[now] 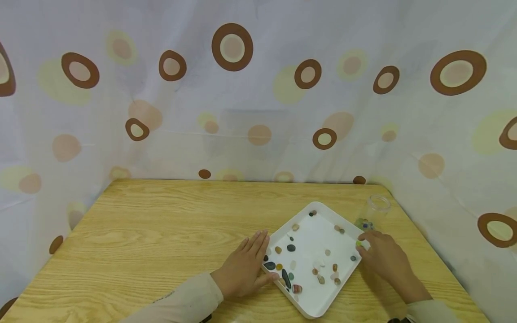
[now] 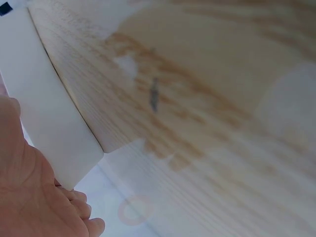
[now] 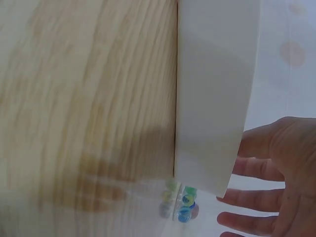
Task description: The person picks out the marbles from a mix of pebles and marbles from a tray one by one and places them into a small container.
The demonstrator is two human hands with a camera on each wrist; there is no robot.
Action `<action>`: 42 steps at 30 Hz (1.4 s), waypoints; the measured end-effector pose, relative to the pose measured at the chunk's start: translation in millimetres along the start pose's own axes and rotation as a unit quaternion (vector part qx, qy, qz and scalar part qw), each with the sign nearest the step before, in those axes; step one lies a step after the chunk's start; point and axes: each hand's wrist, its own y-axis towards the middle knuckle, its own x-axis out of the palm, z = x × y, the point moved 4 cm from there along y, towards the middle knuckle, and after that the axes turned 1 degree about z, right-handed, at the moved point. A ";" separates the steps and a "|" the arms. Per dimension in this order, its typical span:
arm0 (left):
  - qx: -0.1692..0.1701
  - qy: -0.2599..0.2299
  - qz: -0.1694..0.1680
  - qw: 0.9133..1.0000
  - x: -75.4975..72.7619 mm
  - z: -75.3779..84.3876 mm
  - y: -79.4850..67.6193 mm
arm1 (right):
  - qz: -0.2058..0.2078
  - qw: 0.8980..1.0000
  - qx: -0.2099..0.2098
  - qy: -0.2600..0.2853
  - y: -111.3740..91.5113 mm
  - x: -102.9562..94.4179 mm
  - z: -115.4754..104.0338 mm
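Note:
A white tray (image 1: 304, 237) lies on the wooden table, turned cornerwise, with pebbles scattered in it. My left hand (image 1: 247, 269) rests at its left edge, fingers extended and thumb over the rim. Over the tray's right corner, my right hand (image 1: 385, 260) pinches a yellow-green marble (image 1: 358, 243) between thumb and forefinger. Just behind that hand stands a clear jar (image 1: 378, 204) with several coloured marbles (image 3: 186, 205) at its bottom. In the right wrist view the fingers reach over the tray's white wall (image 3: 215, 98), and the pinched marble is hidden.
Dark pebbles (image 1: 286, 278) cluster near the left hand, with a red striped stone (image 1: 296, 289) beside them. Brown stones (image 1: 335, 268) lie near the right side of the tray. The wooden table (image 1: 161, 224) extends left, and a patterned cloth (image 1: 258, 89) hangs behind it.

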 end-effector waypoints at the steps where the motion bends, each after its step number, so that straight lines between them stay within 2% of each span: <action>1: 0.000 0.001 0.001 1.000 0.6 -0.3 0.1 | 0.002 1.000 0.003 -0.003 0.7 0.6 -0.9; 8: -0.007 -0.008 -0.004 1.000 2.2 -2.1 -0.1 | -0.001 0.998 0.031 -0.047 6.7 5.7 -5.8; 14: -0.005 -0.008 -0.006 1.000 -2.4 -1.6 -0.7 | -0.008 0.991 0.064 -0.116 13.9 6.2 -19.8; 20: -0.005 -0.004 -0.007 1.000 -3.6 -0.7 0.4 | -0.017 0.986 0.083 -0.147 20.3 9.9 -25.9; 27: -0.010 -0.002 -0.013 1.000 -2.5 -1.9 1.1 | 0.003 0.984 0.072 -0.164 22.7 10.7 -27.7; 42: -0.008 -0.002 -0.016 1.000 -1.1 0.4 0.8 | -0.007 0.981 0.073 -0.180 25.5 15.2 -22.6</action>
